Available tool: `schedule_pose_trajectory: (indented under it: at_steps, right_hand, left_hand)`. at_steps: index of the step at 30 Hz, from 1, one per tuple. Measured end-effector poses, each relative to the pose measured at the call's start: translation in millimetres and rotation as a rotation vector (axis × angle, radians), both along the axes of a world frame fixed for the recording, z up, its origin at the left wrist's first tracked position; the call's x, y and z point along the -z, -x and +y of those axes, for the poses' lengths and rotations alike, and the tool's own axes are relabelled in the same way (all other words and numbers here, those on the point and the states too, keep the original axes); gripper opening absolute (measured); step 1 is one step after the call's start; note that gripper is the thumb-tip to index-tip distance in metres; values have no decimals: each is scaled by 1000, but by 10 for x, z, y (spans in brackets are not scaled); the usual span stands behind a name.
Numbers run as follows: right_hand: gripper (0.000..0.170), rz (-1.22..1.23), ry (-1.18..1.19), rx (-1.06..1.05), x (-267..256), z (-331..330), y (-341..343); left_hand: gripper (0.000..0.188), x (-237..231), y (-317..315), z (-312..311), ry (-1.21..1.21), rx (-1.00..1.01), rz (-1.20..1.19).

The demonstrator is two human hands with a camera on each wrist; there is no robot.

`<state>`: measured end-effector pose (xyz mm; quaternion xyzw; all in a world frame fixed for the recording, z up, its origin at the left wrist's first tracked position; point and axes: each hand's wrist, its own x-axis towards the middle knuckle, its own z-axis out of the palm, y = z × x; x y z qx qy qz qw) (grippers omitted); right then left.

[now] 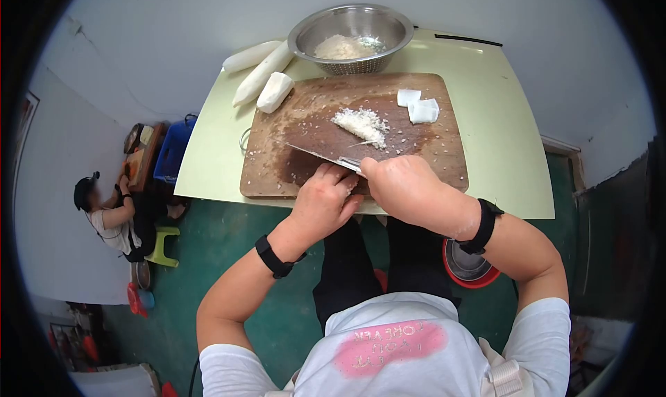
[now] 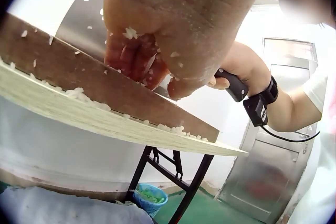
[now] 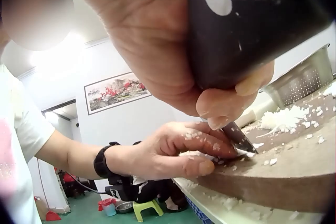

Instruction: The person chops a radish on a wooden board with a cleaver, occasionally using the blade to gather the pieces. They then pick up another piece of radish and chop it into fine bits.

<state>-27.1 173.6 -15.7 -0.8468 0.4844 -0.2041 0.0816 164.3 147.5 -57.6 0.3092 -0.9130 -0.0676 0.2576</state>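
Note:
My right hand [image 1: 404,186] grips the black handle [image 3: 247,29] of a wide-bladed cleaver [image 2: 84,22], its blade pointing left across the near part of the wooden cutting board [image 1: 305,109]. Close beside the blade, my left hand [image 1: 325,197] has its fingers bent down at the board's near edge. A thin white radish strip [image 2: 151,62] shows between those fingers, most of it hidden. White crumbs cling to the left hand. Beyond the blade lies a heap of finely chopped radish [image 1: 362,125]. Flat white radish slices [image 1: 423,110] lie at the board's far right.
A steel colander [image 1: 350,64] holding chopped white bits stands behind the board. Peeled white radishes [image 1: 260,76] and a cut radish chunk [image 1: 275,91] lie at the back left. Crumbs line the table's near edge [image 2: 131,132]. Another person [image 1: 114,216] sits far left.

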Motion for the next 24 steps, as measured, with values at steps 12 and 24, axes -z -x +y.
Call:
schedule_pose_trajectory:
  at_steps: [12, 24]
  right_hand:
    - [10, 16, -23, 48, -56, -185, -55]
    - [11, 57, -61, 31, 26, -127, -157]
  left_hand:
    - [33, 54, -57, 51, -21, -21, 32]
    - [33, -15, -30, 42, -14, 5, -20]
